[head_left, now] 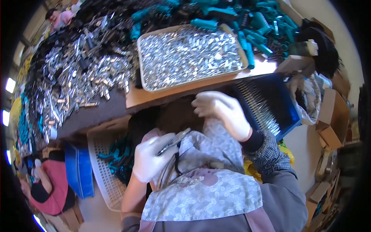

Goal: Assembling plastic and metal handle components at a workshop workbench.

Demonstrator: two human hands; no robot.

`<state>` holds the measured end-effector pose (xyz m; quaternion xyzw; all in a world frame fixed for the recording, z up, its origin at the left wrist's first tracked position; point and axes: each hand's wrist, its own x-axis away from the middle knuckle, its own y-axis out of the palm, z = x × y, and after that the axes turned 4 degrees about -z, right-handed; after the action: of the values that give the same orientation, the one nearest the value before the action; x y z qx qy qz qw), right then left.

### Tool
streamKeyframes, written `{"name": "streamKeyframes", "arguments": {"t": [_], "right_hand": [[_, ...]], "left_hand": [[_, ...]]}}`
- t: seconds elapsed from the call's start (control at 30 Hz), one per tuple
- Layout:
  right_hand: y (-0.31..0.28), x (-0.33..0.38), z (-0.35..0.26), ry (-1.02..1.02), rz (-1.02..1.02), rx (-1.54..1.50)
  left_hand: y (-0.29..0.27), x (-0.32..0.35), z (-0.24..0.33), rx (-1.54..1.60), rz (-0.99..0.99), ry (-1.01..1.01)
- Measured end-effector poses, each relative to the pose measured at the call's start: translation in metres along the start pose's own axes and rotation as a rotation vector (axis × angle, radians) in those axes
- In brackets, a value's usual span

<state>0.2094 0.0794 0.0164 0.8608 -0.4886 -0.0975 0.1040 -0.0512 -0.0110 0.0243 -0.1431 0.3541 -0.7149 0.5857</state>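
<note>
Gripping slender metal piece (175, 140), white-gloved left hand (152, 157)

- Two hands belong to the person, a left hand (151, 155) and a right hand (224, 110), both white-gloved.
- One elongated silver metal piece (181, 138) shows in the left one.
- One cream-coloured rectangular tray (242, 60); its small shiny silver metal pieces (181, 54) are too many to count.
- One dark blue rectangular box (285, 102), with slim silver metal rods (261, 110) too tightly ranked to count.
- One white perforated plastic basket (101, 162).
- One bright blue upright bin (79, 170).
- Teal-and-black handles (203, 25): dozens, overlapping.
- Brown cardboard boxes (330, 112): at least two.
- Two co-workers, one in red (54, 185), one in pink (63, 19).
</note>
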Motion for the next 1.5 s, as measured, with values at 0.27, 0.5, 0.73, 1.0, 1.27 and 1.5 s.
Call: {"name": "streamKeyframes", "arguments": {"t": [0.27,0.5,0.73,1.0,1.27,1.5], "right_hand": [[-0.150,-0.038,-0.057,-0.526,0.738,1.819],[-0.153,-0.051,-0.045,0.226,0.663,1.930],[-0.196,-0.038,-0.081,-0.184,0.854,1.742],[-0.206,-0.031,-0.095,0.006,0.736,1.314],[-0.074,0.015,-0.054,-0.227,0.176,0.198],[-0.010,0.022,-0.034,0.400,-0.291,0.506]], "left_hand": [[0.004,0.007,0.007,0.042,-0.040,-0.183],[0.015,0.006,0.006,0.074,-0.026,-0.162],[0.012,0.003,0.009,0.061,-0.099,-0.211],[0.014,0.003,0.009,0.100,-0.123,-0.191],[0.000,0.008,-0.008,0.062,-0.055,-0.164],[-0.011,0.002,-0.013,-0.061,-0.036,0.103]]}}
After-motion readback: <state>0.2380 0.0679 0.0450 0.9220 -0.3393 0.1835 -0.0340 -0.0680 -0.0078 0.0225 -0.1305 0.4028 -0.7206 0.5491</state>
